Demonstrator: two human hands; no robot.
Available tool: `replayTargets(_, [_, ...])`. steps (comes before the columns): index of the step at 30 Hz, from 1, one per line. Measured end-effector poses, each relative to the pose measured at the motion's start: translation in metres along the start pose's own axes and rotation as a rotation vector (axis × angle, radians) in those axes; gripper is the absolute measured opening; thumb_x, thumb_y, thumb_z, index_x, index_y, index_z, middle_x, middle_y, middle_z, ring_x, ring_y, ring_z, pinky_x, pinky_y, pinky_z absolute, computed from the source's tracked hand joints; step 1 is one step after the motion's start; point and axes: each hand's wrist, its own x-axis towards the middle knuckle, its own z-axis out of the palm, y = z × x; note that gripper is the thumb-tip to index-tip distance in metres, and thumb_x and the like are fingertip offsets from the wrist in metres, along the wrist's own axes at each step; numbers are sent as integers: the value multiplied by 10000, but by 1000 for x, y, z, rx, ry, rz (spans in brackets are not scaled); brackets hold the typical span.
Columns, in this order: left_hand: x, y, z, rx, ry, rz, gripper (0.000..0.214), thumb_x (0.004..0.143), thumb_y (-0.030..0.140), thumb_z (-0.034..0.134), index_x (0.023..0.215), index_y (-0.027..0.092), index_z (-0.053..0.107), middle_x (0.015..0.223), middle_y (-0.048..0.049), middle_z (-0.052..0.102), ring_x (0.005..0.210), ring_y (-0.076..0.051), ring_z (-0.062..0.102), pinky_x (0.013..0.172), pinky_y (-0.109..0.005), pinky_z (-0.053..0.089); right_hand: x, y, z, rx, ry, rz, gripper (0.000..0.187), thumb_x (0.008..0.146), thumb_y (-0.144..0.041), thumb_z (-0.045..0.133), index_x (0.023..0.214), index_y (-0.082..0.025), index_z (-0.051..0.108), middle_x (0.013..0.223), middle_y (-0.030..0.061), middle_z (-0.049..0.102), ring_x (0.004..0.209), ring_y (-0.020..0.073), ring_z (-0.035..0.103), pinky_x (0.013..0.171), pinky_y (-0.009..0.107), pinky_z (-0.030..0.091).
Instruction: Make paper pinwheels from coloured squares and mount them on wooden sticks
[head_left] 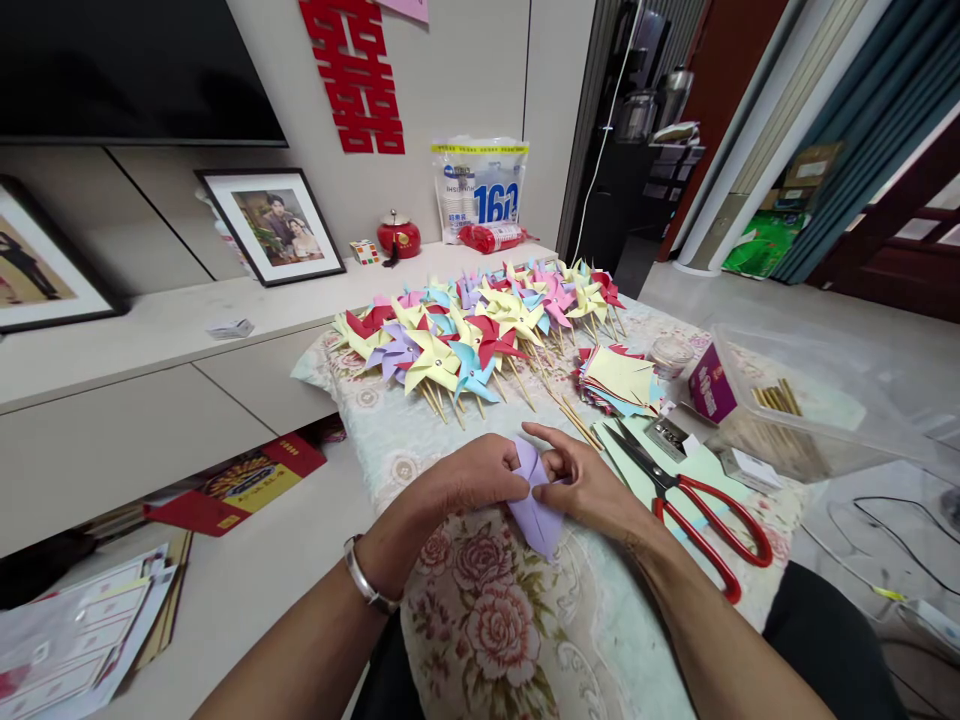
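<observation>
A folded piece of lilac paper [534, 500] sits between both hands over the flowered tablecloth [480, 610]. My left hand [472, 472] pinches its left edge with fingers curled. My right hand [583, 480] grips its right side, the index finger stretched over the top. Just beyond lies a big heap of finished paper pinwheels on wooden sticks [480, 325] in yellow, red, blue, pink and purple. A stack of cut coloured paper squares [619, 380] lies to the right of the heap.
Red-handled scissors [694, 505] lie close to my right hand. Further right stand a clear plastic tub with wooden sticks [787, 410], a purple box [709, 385] and a small round container [670, 355]. A low cabinet with framed photos [274, 225] runs along the left.
</observation>
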Motion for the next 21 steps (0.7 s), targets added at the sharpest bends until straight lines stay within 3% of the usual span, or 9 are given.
replayTargets(3, [-3,-4,-2,-125,-6,32,106,602,210,705,649,203,611,484,61,530,410,-96,440,401,-203,300,2,-1,0,69,43,3,845,656,-152,638,1472,-125,419,604,-104,467,540,100,417,514,236,292])
replayTargets(8, [-12,-14,3,-548,83,79,314,686,427,777,822,165,670,750,-49,701,657,-156,643,633,-261,488,4,-4,0,169,172,-1,868,645,-189,662,1468,-111,401,609,-99,494,531,101,427,526,242,318])
replayTargets(14, [-16,-16,30,-774,143,154,277,683,343,787,876,159,714,787,-49,721,697,-175,646,685,-289,526,4,-4,0,202,281,-48,848,656,-220,677,1454,-122,408,664,-72,553,556,115,477,545,252,350])
replayTargets(21, [-3,-15,52,-863,290,77,161,574,253,796,628,137,700,580,-20,671,542,-131,569,575,-244,464,4,-6,4,192,307,-61,813,644,-260,687,1409,-113,454,753,-25,618,584,121,491,578,264,371])
